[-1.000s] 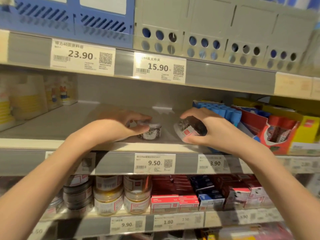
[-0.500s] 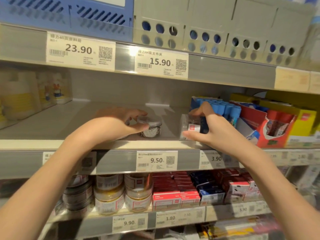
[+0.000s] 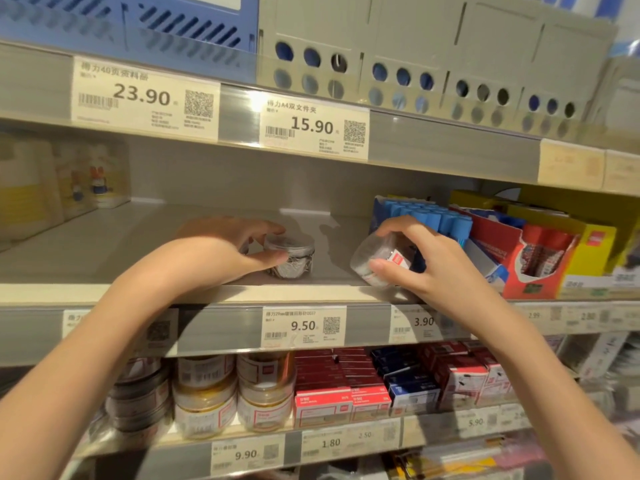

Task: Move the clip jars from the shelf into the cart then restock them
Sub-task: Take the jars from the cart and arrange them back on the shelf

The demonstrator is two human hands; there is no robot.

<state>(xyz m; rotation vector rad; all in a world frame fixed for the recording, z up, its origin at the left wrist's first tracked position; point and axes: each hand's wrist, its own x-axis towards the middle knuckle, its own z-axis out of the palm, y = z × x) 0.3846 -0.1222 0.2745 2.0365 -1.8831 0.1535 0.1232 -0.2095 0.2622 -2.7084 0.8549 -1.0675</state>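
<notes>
Right grip: the right hand (image 3: 420, 263) curls its thumb and fingers round a clear clip jar (image 3: 375, 259), holding it tipped on its side at the front lip of the shelf (image 3: 138, 244), lid end toward the camera.
Left grip: the left hand (image 3: 221, 252) holds a second clip jar (image 3: 290, 257) between thumb in front and fingers over the lid; this jar stands upright on the shelf board.
Just changed: half a second ago the right jar stood upright against the blue-capped tubes (image 3: 427, 216); now it is tilted and drawn toward the edge. The left jar sits where it did, with the hand closed on it as before.
Meaning for the task: I judge the right jar is on its way off the shelf while the left one is not yet lifted, so this looks like the removal stage, both jars bound for the cart, which is out of view.
Count, clip jars on this shelf: two, one per hand, well apart.
Count, hands: two, both occupied.
Count, price tags on this shelf's edge: two read clearly, 9.50 (image 3: 304, 326) and 3.90 (image 3: 423, 322).
Below: stacked jars (image 3: 204, 396) in at least three columns; exact number hard to tell.
</notes>
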